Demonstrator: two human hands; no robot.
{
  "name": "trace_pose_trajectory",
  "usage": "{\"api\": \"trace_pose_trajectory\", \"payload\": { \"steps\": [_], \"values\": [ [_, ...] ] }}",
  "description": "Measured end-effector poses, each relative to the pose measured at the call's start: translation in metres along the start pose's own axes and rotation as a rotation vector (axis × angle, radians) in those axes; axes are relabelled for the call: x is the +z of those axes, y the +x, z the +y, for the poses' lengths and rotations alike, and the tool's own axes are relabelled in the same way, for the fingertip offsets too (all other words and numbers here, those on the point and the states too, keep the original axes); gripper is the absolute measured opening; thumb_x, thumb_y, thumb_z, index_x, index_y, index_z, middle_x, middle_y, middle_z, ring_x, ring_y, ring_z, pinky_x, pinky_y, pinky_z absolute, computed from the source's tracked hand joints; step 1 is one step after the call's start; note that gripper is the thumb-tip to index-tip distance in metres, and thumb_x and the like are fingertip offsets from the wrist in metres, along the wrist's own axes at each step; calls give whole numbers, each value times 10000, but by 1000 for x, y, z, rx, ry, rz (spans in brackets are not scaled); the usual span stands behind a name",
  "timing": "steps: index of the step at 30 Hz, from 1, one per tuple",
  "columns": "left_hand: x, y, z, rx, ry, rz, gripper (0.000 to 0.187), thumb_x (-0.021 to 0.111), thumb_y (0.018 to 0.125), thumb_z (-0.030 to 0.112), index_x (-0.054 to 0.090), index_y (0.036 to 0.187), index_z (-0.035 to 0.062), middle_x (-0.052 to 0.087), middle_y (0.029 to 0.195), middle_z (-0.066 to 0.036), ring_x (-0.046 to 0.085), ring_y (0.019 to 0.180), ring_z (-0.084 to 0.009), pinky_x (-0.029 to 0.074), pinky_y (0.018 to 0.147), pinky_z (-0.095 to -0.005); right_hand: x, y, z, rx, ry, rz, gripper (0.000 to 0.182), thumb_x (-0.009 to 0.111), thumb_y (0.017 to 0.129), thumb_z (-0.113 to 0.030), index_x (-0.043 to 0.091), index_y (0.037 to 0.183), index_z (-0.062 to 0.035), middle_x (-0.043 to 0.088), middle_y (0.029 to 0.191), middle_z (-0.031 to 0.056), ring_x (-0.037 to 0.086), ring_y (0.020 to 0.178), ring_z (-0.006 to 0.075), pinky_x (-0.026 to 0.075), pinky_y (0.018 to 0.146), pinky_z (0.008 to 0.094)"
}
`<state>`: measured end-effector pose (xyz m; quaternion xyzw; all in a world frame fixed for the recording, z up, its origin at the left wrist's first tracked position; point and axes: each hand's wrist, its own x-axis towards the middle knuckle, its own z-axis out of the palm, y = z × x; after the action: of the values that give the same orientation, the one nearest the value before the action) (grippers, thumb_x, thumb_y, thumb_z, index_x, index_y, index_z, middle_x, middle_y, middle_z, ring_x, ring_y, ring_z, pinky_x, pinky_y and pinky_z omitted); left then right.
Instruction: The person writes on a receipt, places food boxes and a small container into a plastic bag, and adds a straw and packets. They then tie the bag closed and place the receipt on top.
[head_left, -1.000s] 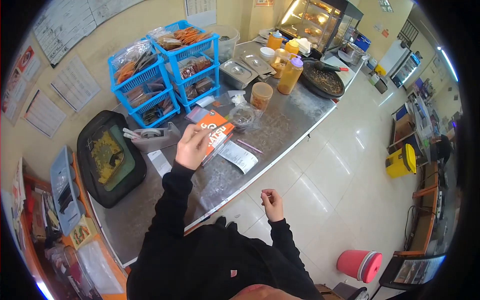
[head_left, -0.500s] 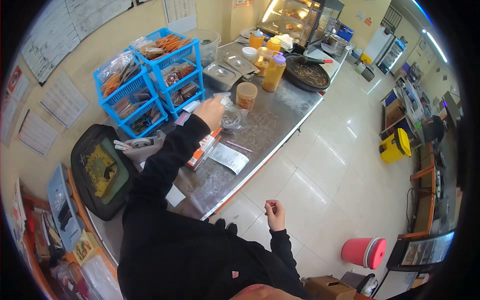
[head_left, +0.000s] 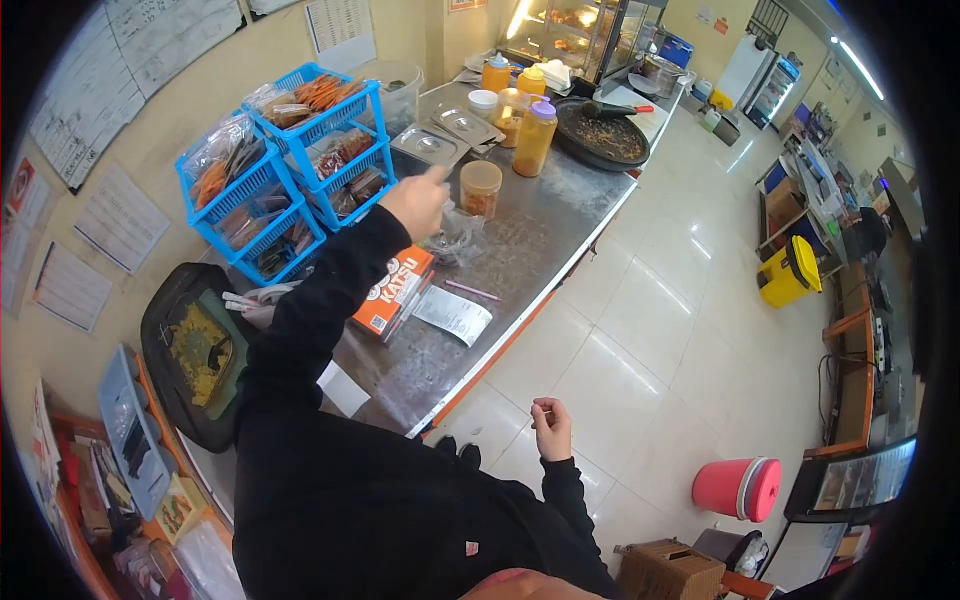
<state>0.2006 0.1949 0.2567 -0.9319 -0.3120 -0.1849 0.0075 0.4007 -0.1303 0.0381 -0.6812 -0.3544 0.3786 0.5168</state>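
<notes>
Counter (head_left: 530, 228): crossed by the left sleeve (head_left: 340, 275).
Blue baskets (head_left: 340, 113): stacked beside the left hand, on its far left.
Orange box (head_left: 398, 288): laid on the counter, short of the left hand and far nearer to it than to the right; its long axis is slanted away from the body and rightward.
Left hand (head_left: 418, 205): held well apart from the right, beyond the box, index finger extended; whether anything is gripped cannot be told. In the earliest view it was placed on the box, which is now let go.
Right hand (head_left: 553, 432): held loosely curled off the counter's edge; nothing clearly seen in it.
Clear bag (head_left: 462, 240): partly hidden by the left hand.
Lidded jar (head_left: 480, 188): set just right of that hand.
Receipt (head_left: 453, 316): laid beside the box.
</notes>
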Motion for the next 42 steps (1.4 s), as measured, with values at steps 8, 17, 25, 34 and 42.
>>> {"api": "trace_pose_trajectory", "payload": {
  "steps": [8,17,25,34,42],
  "values": [
    [47,5,-23,0,254,-329,167,607,682,53,619,835,-12,535,1009,-181,599,870,-335,498,761,-389,0,-1,-1,-22,-45,15,134,574,855,-115,584,925,-1,566,745,20,515,597,70,448,534,218],
    [106,-11,-63,-6,72,-296,110,580,711,54,635,807,53,570,904,-178,604,817,-337,489,731,-419,12,-9,8,-25,-13,-22,141,579,850,-130,586,929,-14,576,726,24,502,563,66,413,510,212],
    [84,-21,-57,-93,-219,-86,50,528,719,41,576,722,28,576,804,-167,587,772,-354,472,690,-445,18,0,-2,-14,-50,-54,142,580,844,-118,582,934,-7,581,723,50,514,573,98,416,519,241],
    [126,-21,-59,-243,-105,-117,250,508,723,19,452,964,54,550,883,-181,547,859,-386,444,715,-446,173,184,-122,-726,-480,-64,402,608,742,-82,462,1117,-71,465,1045,198,540,891,407,473,679,443],
    [139,-23,-72,-330,-301,141,340,494,781,169,400,1095,78,478,1040,-234,511,903,-446,417,792,-502,182,233,-149,-857,-218,-66,267,602,738,-31,537,996,-47,489,950,147,588,778,282,485,650,359]
  ]
}}
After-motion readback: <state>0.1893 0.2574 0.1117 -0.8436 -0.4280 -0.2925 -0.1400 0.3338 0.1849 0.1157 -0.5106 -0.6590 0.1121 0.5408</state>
